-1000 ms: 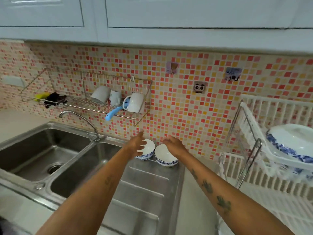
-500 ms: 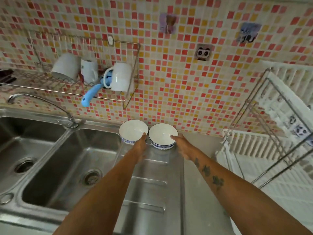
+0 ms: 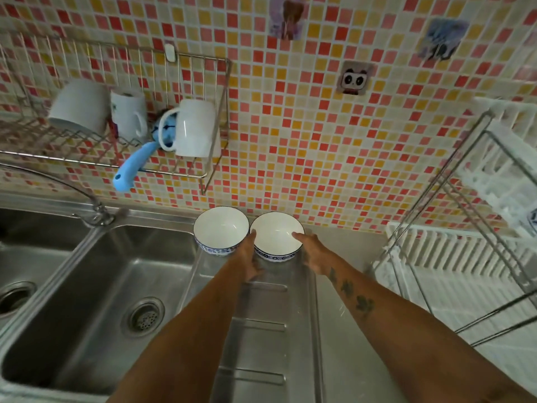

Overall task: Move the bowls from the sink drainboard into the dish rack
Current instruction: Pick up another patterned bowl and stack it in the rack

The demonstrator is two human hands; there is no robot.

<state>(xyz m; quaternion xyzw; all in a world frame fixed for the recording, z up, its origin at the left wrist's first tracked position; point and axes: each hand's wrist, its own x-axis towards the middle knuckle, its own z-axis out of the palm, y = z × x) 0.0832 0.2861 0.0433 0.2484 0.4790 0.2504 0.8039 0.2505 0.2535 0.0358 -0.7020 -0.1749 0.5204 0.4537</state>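
The steel drainboard (image 3: 261,338) runs beside the sink basin (image 3: 96,301) on its right, its surface pressed with raised horizontal ribs. At its far end, close against the tiled wall, two white bowls with blue patterned bands stand upright side by side, rims touching or nearly so: the left bowl (image 3: 219,228) and the right bowl (image 3: 273,234). The rest of the drainboard surface is bare metal. To the right of the drainboard lies the pale table (image 3: 343,330), and on it stands the white dish rack (image 3: 453,257) with its metal frame, well apart from the bowls.
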